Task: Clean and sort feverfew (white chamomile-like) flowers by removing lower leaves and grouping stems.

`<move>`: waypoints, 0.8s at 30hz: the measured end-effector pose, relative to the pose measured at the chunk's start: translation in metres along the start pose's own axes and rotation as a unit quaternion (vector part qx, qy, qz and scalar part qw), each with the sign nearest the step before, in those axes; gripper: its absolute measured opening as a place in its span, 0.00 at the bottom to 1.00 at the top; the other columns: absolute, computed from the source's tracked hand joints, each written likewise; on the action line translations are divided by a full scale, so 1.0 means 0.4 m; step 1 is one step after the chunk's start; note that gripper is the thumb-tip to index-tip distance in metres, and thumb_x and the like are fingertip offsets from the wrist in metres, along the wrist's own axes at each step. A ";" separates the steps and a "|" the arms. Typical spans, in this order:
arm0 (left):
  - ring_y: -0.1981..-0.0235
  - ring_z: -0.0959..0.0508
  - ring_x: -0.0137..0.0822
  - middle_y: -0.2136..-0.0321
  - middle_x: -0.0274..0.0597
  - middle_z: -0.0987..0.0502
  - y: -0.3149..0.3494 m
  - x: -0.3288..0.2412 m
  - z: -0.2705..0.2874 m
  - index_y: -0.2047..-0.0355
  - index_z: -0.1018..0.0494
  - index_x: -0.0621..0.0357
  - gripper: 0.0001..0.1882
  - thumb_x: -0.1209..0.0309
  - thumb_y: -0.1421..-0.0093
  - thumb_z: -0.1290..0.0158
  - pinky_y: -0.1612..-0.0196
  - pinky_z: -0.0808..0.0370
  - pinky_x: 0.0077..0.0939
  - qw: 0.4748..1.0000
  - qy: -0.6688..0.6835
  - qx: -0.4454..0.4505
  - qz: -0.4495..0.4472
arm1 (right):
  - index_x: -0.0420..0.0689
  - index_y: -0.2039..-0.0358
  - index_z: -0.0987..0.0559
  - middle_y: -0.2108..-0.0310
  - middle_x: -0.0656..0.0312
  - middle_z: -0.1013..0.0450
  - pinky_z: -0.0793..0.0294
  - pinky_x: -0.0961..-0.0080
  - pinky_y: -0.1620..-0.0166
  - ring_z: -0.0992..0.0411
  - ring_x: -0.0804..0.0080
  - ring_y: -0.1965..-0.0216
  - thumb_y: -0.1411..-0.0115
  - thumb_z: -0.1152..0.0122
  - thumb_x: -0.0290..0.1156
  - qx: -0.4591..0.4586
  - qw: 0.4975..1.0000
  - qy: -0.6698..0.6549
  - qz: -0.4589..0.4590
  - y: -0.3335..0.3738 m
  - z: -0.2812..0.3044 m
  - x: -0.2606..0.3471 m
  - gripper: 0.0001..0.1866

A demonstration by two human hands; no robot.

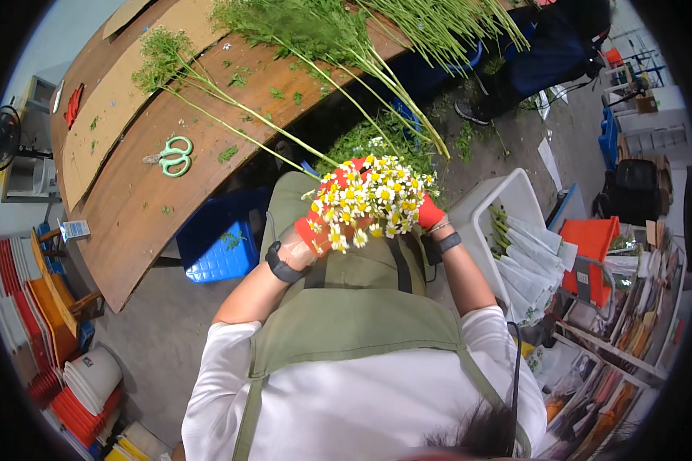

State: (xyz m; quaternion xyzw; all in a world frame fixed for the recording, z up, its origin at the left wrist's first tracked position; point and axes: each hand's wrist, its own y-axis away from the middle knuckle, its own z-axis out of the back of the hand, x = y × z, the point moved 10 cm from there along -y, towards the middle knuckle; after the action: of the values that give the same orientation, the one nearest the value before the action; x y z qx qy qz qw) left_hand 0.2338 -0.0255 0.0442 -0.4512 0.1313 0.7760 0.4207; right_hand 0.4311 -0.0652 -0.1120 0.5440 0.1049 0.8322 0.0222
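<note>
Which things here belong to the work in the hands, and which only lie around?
In the work:
left hand, red glove
right hand, red glove
bunch of small white and yellow flowers, held by both hands
long green stems on the wooden table

Lying about:
green scissors
blue crate
white bin

Place: a flower workshop or florist's back room.
Bench: long wooden table [142,207] on the left, with green scissors [173,156] and cut green stems [231,104].
Floor: leaf scraps [377,138] beside the table, blue crate [219,246] beneath it.
Right: white bin [484,223] of wrapped flower bunches [527,265].
Near left: stacked buckets [88,380].
</note>
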 end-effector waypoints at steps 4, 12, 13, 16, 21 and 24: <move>0.31 0.40 0.43 0.30 0.46 0.42 0.028 0.017 0.015 0.29 0.45 0.56 0.28 0.63 0.27 0.61 0.29 0.44 0.39 0.998 0.059 -0.008 0.018 | 0.40 0.39 0.30 0.42 0.48 0.28 0.31 0.63 0.37 0.30 0.53 0.40 0.43 0.38 0.27 -0.020 0.997 0.058 0.041 0.004 0.000 -0.017 0.30; 0.34 0.36 0.42 0.34 0.46 0.38 0.025 0.030 0.006 0.32 0.41 0.57 0.29 0.66 0.32 0.54 0.33 0.39 0.38 0.983 0.172 -0.034 0.051 | 0.42 0.38 0.29 0.42 0.49 0.27 0.30 0.63 0.38 0.29 0.54 0.41 0.41 0.35 0.31 -0.011 0.994 0.099 0.033 0.010 -0.010 0.007 0.30; 0.35 0.35 0.42 0.34 0.46 0.37 0.032 0.033 0.008 0.33 0.41 0.57 0.29 0.67 0.33 0.53 0.33 0.38 0.37 0.981 0.185 -0.036 0.054 | 0.43 0.38 0.29 0.42 0.49 0.27 0.30 0.63 0.38 0.29 0.54 0.41 0.40 0.36 0.31 -0.003 0.999 0.031 -0.009 0.009 -0.012 0.019 0.29; 0.36 0.34 0.41 0.36 0.46 0.35 0.072 0.029 0.016 0.34 0.39 0.57 0.29 0.68 0.35 0.50 0.35 0.36 0.37 0.971 0.226 -0.044 0.063 | 0.43 0.38 0.28 0.42 0.49 0.27 0.30 0.63 0.38 0.28 0.54 0.41 0.40 0.37 0.32 0.004 1.000 0.010 -0.003 0.008 -0.013 0.060 0.28; 0.38 0.31 0.41 0.38 0.46 0.33 0.064 0.046 0.022 0.35 0.37 0.57 0.30 0.70 0.38 0.46 0.37 0.33 0.36 0.952 0.291 -0.062 0.076 | 0.42 0.36 0.31 0.40 0.47 0.29 0.32 0.62 0.37 0.31 0.53 0.38 0.43 0.34 0.29 0.001 0.995 0.088 0.049 -0.004 -0.014 0.049 0.33; 0.39 0.30 0.41 0.40 0.45 0.31 0.066 0.068 0.029 0.36 0.36 0.57 0.30 0.71 0.39 0.44 0.38 0.31 0.35 0.939 0.325 -0.076 0.086 | 0.39 0.33 0.36 0.37 0.46 0.33 0.36 0.63 0.34 0.35 0.52 0.36 0.47 0.35 0.22 0.000 0.979 0.176 0.101 0.005 0.021 0.167 0.39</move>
State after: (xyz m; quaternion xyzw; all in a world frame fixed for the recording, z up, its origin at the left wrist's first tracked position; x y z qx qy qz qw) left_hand 0.1999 -0.0203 0.0240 -0.6963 0.2402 0.6280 0.2511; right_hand 0.4118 -0.0557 -0.0481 0.3967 0.0519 0.9128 -0.0813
